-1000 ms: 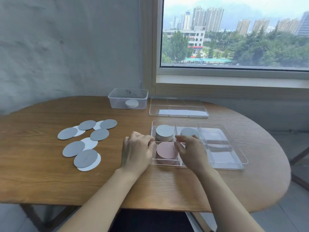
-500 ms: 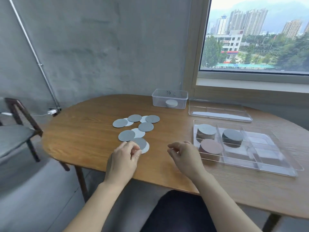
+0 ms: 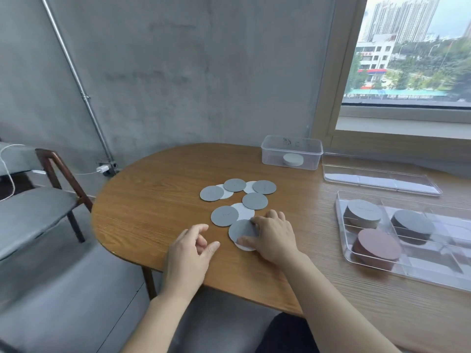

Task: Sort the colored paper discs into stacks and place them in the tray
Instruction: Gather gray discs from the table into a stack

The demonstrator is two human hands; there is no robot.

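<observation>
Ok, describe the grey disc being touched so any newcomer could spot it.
On the wooden table, left of the clear plastic tray, grey and white paper discs lie scattered. It is the grey disc nearest the person, overlapping a white one, under the right hand.

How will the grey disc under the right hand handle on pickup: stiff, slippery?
The grey disc looks thin and lies flat, so probably light, maybe slightly bendy. Flush on the white disc, its edge is likely hard to pinch; sliding it off may help. Unlikely to roll.
</observation>
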